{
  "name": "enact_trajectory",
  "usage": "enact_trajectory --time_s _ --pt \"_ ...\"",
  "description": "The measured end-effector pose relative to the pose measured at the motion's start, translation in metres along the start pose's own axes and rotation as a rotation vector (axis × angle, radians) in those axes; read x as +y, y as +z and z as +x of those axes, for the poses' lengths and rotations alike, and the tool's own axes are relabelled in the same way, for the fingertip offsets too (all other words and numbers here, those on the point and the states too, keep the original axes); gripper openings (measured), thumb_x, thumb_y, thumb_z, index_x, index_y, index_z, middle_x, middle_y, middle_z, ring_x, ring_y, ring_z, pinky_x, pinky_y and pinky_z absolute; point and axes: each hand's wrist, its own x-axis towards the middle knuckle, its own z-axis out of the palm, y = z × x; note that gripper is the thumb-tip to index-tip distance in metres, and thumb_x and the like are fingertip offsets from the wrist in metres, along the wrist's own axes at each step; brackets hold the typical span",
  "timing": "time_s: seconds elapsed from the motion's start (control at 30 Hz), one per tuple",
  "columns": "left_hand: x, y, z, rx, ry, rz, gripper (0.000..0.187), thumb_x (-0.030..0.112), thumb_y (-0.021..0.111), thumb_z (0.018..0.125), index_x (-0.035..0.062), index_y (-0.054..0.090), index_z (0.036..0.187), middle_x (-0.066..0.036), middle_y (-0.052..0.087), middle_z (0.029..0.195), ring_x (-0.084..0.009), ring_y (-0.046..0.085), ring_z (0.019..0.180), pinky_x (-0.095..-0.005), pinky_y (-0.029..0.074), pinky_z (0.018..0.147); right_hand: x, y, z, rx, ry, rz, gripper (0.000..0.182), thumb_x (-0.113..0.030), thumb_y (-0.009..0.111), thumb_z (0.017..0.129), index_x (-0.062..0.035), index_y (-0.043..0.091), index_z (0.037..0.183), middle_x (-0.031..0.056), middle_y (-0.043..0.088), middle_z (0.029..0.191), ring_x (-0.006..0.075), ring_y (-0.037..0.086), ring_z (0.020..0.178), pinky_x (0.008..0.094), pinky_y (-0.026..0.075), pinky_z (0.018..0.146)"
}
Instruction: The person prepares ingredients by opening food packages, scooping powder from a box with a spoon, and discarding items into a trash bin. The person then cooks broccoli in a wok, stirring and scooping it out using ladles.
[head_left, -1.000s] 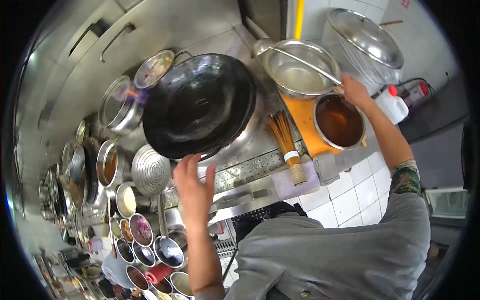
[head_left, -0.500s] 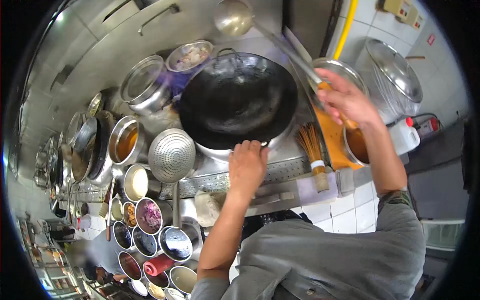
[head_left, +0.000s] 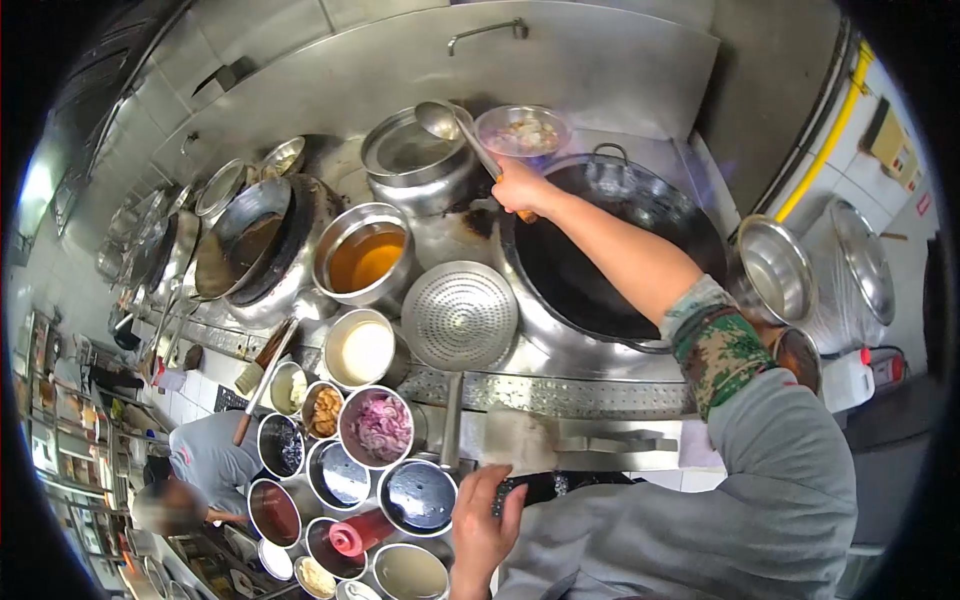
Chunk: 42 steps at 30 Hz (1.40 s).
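Note:
A ladle with a wooden handle is in my right hand, whose fingers wrap round it. Its bowl hangs over the rim of a covered steel pot. My right forearm reaches across the black wok, hiding part of it. Just behind the ladle is a steel bowl of pale food pieces. My left hand is near my body at the bottom, fingers loosely bent and thumb apart, holding nothing. Beside it stands a pot of dark liquid.
A perforated skimmer lies left of the wok, next to a pot of amber liquid. Several ingredient pots crowd the lower left, including sliced purple onion and a red squeeze bottle. Another person is beyond.
My right hand has swung the ladle leftward, from right of the wok to the covered pot. My left hand has left the wok's near rim and drawn back. The view has turned left.

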Motion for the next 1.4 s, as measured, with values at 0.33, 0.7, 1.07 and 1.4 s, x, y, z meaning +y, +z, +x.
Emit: enact_trajectory --time_s 0.33,0.7,1.07,1.4 --pt "-0.035 -0.036 -0.024 0.162 -0.189 0.034 0.019 0.007 0.068 0.087 -0.0023 0.066 0.104 -0.018 0.068 0.096 -0.0342 0.066 0.089 -0.0394 0.05 0.082 -0.074 -0.031 -0.012 -0.493 0.538 2.135 0.017 0.002 0.055 0.083 -0.0058 0.044 0.073 0.0023 0.047 0.065 0.0119 0.048 0.051 0.0231 0.039 0.044" --pt "-0.019 0.009 -0.01 0.016 -0.096 0.043 0.02 0.009 0.067 0.089 -0.0034 0.066 0.104 -0.02 0.067 0.096 -0.0364 0.065 0.089 -0.041 0.05 0.081 -0.022 -0.164 -0.188 -0.434 0.398 1.935 0.036 -0.005 0.053 0.094 0.0124 0.036 0.121 0.0038 0.049 0.082 0.0059 0.051 0.055 0.021 0.038 0.041" --pt "0.046 0.078 -0.025 -0.122 -0.012 0.075 0.02 0.009 0.067 0.09 0.0001 0.066 0.108 -0.017 0.067 0.097 -0.0311 0.065 0.085 -0.0382 0.052 0.075 0.111 -0.278 -0.321 -0.277 0.478 1.439 0.013 -0.011 0.056 0.095 0.0006 0.049 0.096 0.0007 0.051 0.075 0.004 0.049 0.054 0.021 0.036 0.038" --pt "0.041 0.103 -0.013 -0.005 -0.036 0.196 0.022 0.014 0.066 0.092 -0.0006 0.066 0.109 -0.016 0.069 0.101 -0.0289 0.067 0.091 -0.0376 0.052 0.08 0.133 -0.359 -0.444 -0.024 0.449 0.811 0.063 -0.007 0.059 0.088 0.0035 0.034 0.145 0.0037 0.054 0.079 0.007 0.047 0.049 0.0229 0.038 0.035"
